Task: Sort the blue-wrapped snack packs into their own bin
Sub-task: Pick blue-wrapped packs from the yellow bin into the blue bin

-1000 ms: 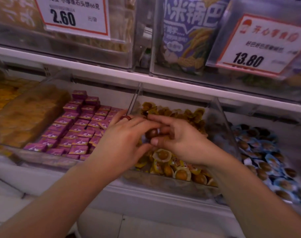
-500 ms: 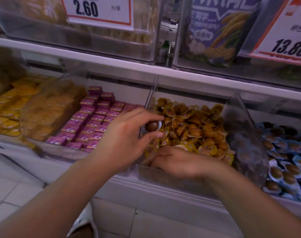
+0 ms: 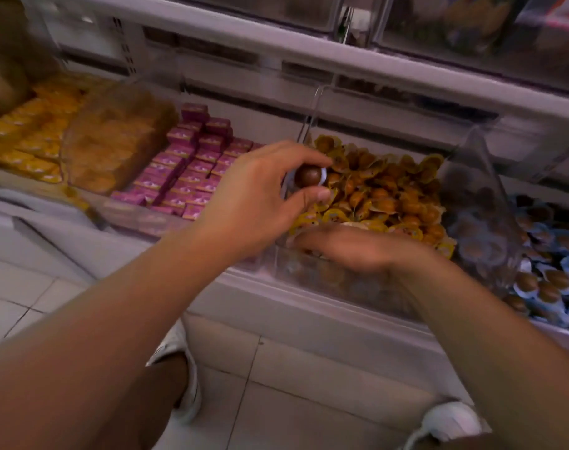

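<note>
Head view, left hand: the left hand [image 3: 260, 196] was raised over the near left corner of the yellow-pack bin [image 3: 325, 277], thumb and fingers curled round one snack pack.
Head view, held pack: the snack pack [image 3: 309, 175], a brown round piece with a pale blue-white wrapper edge, sat pinched between the thumb below and the fingertips above.
Head view, right hand: the right hand [image 3: 351, 250] lay low inside the same bin, just under the left hand, on the yellow-wrapped packs [image 3: 390, 196]; motion blur hid its fingers, so whether it gripped anything could not be told.
Head view, hands together: the two hands were close, one above the other, not touching.
Head view, blue bin: the blue-wrapped packs [image 3: 549, 254] filled the bin at the far right, beyond a clear divider [image 3: 478, 203], well apart from the held pack.
Head view, neighbours: pink boxes [image 3: 186, 173] lay in the bin to the left.
Head view, floor: white shoes [image 3: 452, 420] stood on the tiled floor [image 3: 293, 384].
</note>
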